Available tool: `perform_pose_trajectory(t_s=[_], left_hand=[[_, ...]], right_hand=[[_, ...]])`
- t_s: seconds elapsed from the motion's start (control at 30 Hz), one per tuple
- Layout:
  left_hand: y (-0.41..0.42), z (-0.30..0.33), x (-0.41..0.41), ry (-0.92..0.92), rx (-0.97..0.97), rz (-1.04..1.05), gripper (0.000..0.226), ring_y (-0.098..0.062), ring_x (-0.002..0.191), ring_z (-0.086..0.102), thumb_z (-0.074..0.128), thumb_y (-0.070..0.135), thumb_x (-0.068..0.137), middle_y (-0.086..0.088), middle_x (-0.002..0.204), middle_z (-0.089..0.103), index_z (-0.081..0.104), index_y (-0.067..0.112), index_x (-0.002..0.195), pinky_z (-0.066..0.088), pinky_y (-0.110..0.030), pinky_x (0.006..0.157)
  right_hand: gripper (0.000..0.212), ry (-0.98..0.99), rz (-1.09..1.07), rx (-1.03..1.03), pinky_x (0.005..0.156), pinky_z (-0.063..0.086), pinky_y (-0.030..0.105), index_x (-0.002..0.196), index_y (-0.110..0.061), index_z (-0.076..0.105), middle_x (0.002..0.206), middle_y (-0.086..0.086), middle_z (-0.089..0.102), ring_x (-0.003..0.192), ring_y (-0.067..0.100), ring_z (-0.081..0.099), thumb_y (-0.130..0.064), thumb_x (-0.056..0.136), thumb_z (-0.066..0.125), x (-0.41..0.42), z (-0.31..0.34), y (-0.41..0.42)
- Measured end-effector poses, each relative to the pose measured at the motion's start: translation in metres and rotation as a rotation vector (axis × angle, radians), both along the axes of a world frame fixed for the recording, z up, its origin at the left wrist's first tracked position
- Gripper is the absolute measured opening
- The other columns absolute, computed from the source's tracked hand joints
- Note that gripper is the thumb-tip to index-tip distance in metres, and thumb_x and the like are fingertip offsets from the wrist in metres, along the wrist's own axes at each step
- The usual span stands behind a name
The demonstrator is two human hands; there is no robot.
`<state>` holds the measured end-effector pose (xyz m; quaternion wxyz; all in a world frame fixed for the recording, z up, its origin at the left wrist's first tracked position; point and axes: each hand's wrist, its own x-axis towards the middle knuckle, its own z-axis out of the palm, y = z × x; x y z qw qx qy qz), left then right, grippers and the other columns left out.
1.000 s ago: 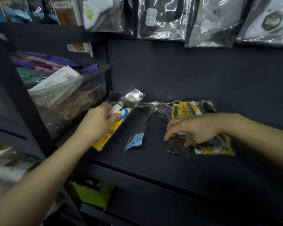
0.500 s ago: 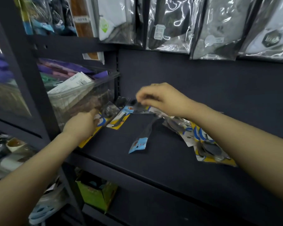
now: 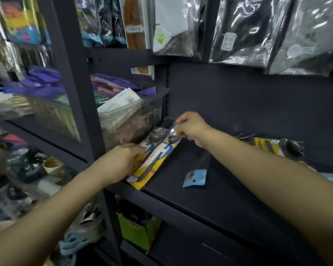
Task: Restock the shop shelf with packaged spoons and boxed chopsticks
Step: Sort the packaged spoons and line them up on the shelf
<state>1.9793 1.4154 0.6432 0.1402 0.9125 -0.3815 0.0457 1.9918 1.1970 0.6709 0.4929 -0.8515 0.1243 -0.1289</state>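
On the dark shelf [image 3: 210, 198], at its left end beside the upright, both hands work on one stack of packaged spoons [image 3: 158, 158]. This stack lies flat and slanted, its yellow card backing reaching the shelf's front edge and its spoon bowls pointing toward the rear corner.

Left hand [image 3: 121, 162]: the forearm enters from the lower left and rises toward the shelf. The hand lies over the near left side of the stack, knuckles up, fingers curled round the packet edge. It grips the stack; the fingertips are hidden under the packets.

Right hand [image 3: 190, 127]: the forearm enters from the lower right and crosses the shelf diagonally toward the rear left corner. The wrist is bent downward. Thumb and fingers are brought together in a narrow pinch on the clear plastic top of the uppermost packet, just above a spoon bowl.

A second pile of packaged spoons [image 3: 277, 148] lies on the shelf to the right, well apart from the first stack and partly hidden behind the right forearm. A single packet with a light blue header card [image 3: 195, 177] lies flat between the two piles, near the shelf's middle, touching neither hand.

A clear plastic bin [image 3: 127, 120] holding mixed goods stands in the next bay, just left of the stack. Bagged goods [image 3: 238, 31] hang in a row above the shelf. A green carton [image 3: 136, 233] stands on the level below.
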Motion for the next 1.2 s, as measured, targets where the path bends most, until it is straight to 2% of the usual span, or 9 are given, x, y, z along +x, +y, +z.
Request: perform_pose_trajectory(t_s=[0.07, 0.13, 0.27, 0.33, 0.43, 0.7, 0.83, 1.03, 1.2], left_hand=[[-0.004, -0.001, -0.001, 0.058, -0.019, 0.030, 0.046, -0.029, 0.114, 0.057, 0.034, 0.024, 0.086, -0.017, 0.125, 0.059, 0.052, 0.012, 0.127, 0.034, -0.022, 0.086], [-0.011, -0.002, 0.004, 0.146, -0.060, 0.083, 0.038, -0.031, 0.116, 0.053, 0.038, 0.028, 0.096, -0.016, 0.126, 0.058, 0.047, 0.012, 0.130, 0.035, -0.022, 0.081], [-0.029, -0.013, 0.017, 0.205, -0.001, 0.112, 0.055, -0.022, 0.143, 0.019, 0.035, 0.041, 0.095, -0.011, 0.152, 0.027, 0.029, 0.013, 0.142, 0.015, -0.026, 0.113], [-0.036, -0.021, 0.017, 0.188, 0.064, 0.098, 0.064, -0.020, 0.145, 0.005, 0.036, 0.048, 0.092, -0.011, 0.156, 0.014, 0.020, 0.016, 0.145, 0.004, -0.026, 0.116], [-0.037, -0.028, 0.015, 0.170, 0.134, 0.096, 0.072, -0.019, 0.146, -0.003, 0.037, 0.056, 0.088, -0.009, 0.158, 0.002, 0.011, 0.024, 0.147, 0.001, -0.029, 0.119], [-0.035, -0.032, 0.010, 0.120, 0.068, 0.015, 0.066, -0.018, 0.146, 0.001, 0.037, 0.051, 0.091, -0.003, 0.158, 0.008, 0.015, 0.022, 0.146, 0.001, -0.029, 0.119], [-0.035, -0.034, 0.012, 0.110, 0.036, 0.009, 0.059, -0.020, 0.145, 0.008, 0.038, 0.046, 0.092, -0.004, 0.157, 0.015, 0.025, 0.016, 0.142, 0.008, -0.030, 0.119], [-0.039, -0.019, 0.017, 0.116, -0.102, -0.092, 0.063, -0.017, 0.140, 0.023, 0.049, 0.041, 0.089, -0.003, 0.152, 0.027, 0.027, 0.016, 0.142, 0.017, -0.022, 0.111], [-0.056, -0.009, 0.002, 0.155, -0.051, -0.356, 0.053, -0.008, 0.140, 0.024, 0.045, 0.044, 0.090, 0.008, 0.154, 0.022, 0.036, 0.026, 0.138, 0.019, -0.020, 0.113]], right_hand=[[0.032, 0.132, 0.019, 0.032, 0.030, 0.023, 0.012, 0.064, -0.015, 0.042, 0.057, 0.008, 0.044, 0.041, 0.013, 0.040, 0.007, 0.080, 0.058, 0.002, -0.015, 0.002], [0.024, 0.169, 0.043, 0.033, 0.034, 0.029, 0.016, 0.075, -0.012, 0.044, 0.059, 0.009, 0.044, 0.040, 0.013, 0.041, 0.008, 0.082, 0.057, 0.002, -0.020, 0.003], [0.042, 0.189, 0.070, -0.107, 0.053, 0.051, 0.026, 0.118, -0.009, 0.049, 0.092, 0.009, 0.052, 0.054, 0.018, 0.052, 0.005, 0.081, 0.061, 0.006, -0.026, -0.001], [0.045, 0.170, 0.062, -0.235, 0.069, 0.054, 0.035, 0.123, -0.006, 0.050, 0.099, 0.010, 0.052, 0.066, 0.024, 0.058, 0.002, 0.080, 0.064, 0.008, -0.029, -0.004], [0.041, 0.112, 0.039, -0.317, 0.072, 0.049, 0.030, 0.119, -0.003, 0.054, 0.096, 0.010, 0.055, 0.080, 0.022, 0.055, -0.001, 0.079, 0.065, 0.015, -0.031, -0.005], [0.031, 0.057, 0.172, -0.413, 0.095, 0.048, 0.033, 0.114, 0.003, 0.061, 0.117, 0.020, 0.065, 0.102, 0.027, 0.062, -0.009, 0.086, 0.062, 0.014, -0.028, -0.005], [0.035, 0.036, 0.257, -0.793, 0.104, 0.038, 0.034, 0.126, -0.008, 0.056, 0.132, 0.011, 0.055, 0.121, 0.026, 0.050, -0.019, 0.094, 0.050, 0.008, -0.019, -0.028], [0.051, 0.483, 0.227, -1.039, 0.115, 0.024, 0.038, 0.146, -0.018, 0.025, 0.155, 0.003, 0.026, 0.142, 0.022, 0.026, -0.036, 0.099, 0.031, -0.011, -0.026, -0.077], [0.049, 0.495, 0.239, -1.116, 0.114, 0.027, 0.036, 0.146, -0.021, 0.024, 0.155, 0.002, 0.026, 0.140, 0.022, 0.029, -0.032, 0.099, 0.032, -0.026, -0.027, -0.090]])
